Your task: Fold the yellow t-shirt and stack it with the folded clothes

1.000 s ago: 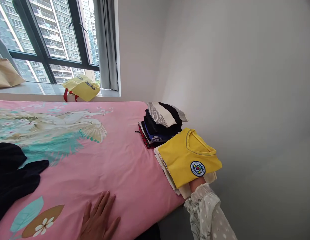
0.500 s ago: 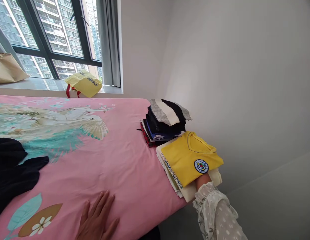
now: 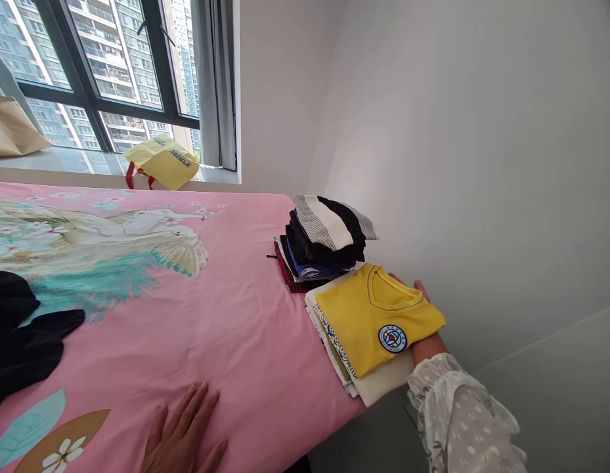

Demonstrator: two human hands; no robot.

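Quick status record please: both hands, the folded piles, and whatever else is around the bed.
Left hand: flat, palm down on the pink bedsheet, holding nothing.
Right hand: along the near pile's wall side, fingers showing past the yellow shirt; palm hidden.
Near pile: folded clothes, yellow shirt on top, at the bed's edge.
Far pile: striped garment on top, directly behind.
Elsewhere: dark garment at left; yellow bag on the windowsill.

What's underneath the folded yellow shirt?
Under the yellow shirt: folded cream and printed garments, edges only. The right hand reaches beneath its right edge, palm covered.
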